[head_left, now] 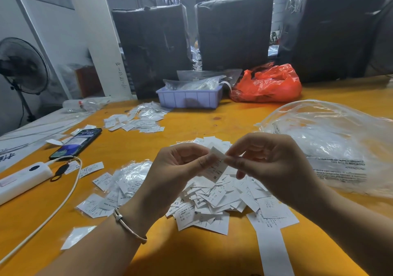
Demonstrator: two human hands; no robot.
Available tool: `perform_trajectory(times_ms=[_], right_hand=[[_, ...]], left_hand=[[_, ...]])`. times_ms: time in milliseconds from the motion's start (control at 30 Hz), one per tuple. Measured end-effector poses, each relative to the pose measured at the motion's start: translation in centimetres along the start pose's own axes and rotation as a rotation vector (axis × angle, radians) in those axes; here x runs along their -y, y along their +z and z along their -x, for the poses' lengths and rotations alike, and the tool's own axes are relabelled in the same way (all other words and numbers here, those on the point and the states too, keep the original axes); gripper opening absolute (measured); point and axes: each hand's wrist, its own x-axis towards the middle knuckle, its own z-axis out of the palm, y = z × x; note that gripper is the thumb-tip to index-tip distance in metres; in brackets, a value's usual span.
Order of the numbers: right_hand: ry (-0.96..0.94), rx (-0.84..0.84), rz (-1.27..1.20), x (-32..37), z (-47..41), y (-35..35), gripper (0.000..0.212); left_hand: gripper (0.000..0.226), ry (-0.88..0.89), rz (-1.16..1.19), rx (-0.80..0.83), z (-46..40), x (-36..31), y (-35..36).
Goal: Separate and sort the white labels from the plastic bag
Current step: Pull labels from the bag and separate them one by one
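- Orange bench in what looks like a warehouse, with big black plastic-wrapped bales standing along the far edge and a standing fan off to the left.
- Both hands are up over the middle of the bench. Left hand and right hand are both pinching the same white label between thumb and fingertips, so each grip is closed on that one label. It's got an "S" printed near its lower end.
- Right below the hands sits a loose pile of labels, sizes like XS, S, M and L readable on a few.
- Big clear plastic bag lies crumpled on the right, just beside the pile, warning text printed on it.
- Left of the pile there's a batch of labels in small clear sleeves, and a second spread of labels further back.
- Left side: a phone with its screen lit, a white power bank with a white cable looping toward the near edge.
- Back of the bench: a lavender plastic tray with clear bags in it, and a red plastic bag right next to it.
- Silver bracelet on the left wrist.
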Motion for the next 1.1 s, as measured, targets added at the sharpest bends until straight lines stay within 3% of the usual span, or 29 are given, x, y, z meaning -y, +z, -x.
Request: perform_trajectory(times_ms=[167, 333, 433, 600, 800, 867, 1100], right_hand=[[0.089, 0.028, -0.086, -0.1, -0.3, -0.6, 0.021], [0.061, 0.019, -0.096, -0.3, -0.4, -0.5, 0.018], [-0.015, -0.007, 0.058, -0.5, -0.5, -0.5, 0.012], [-0.063, -0.023, 0.226, -1.0, -0.3, -0.6, 0.008], [-0.12, -0.031, 0.271, -0.5, -0.1, -0.3, 0.028], [-0.118, -0.026, 0.282, -0.5, -0.1, -0.2, 0.025], [-0.003, -0.033, 0.193, -1.1, -0.6, -0.7, 0.017]], left_hand=[[0.023, -0.025, 0.022, 0.0, 0.0, 0.0, -0.1], [0.022, -0.044, -0.02, 0.032, 0.1, -0.1, -0.2], [0.033, -0.037, -0.06, 0.039, 0.0, -0.1, -0.3], [0.021, 0.026, -0.062, -0.051, -0.1, 0.0, -0.6], [0.021, 0.042, -0.079, -0.003, 0.0, 0.2, -0.5], [0.025, 0.011, -0.077, 0.024, -0.1, 0.3, -0.5], [0.006, -0.004, -0.034, 0.011, -0.4, 0.5, -0.6]])
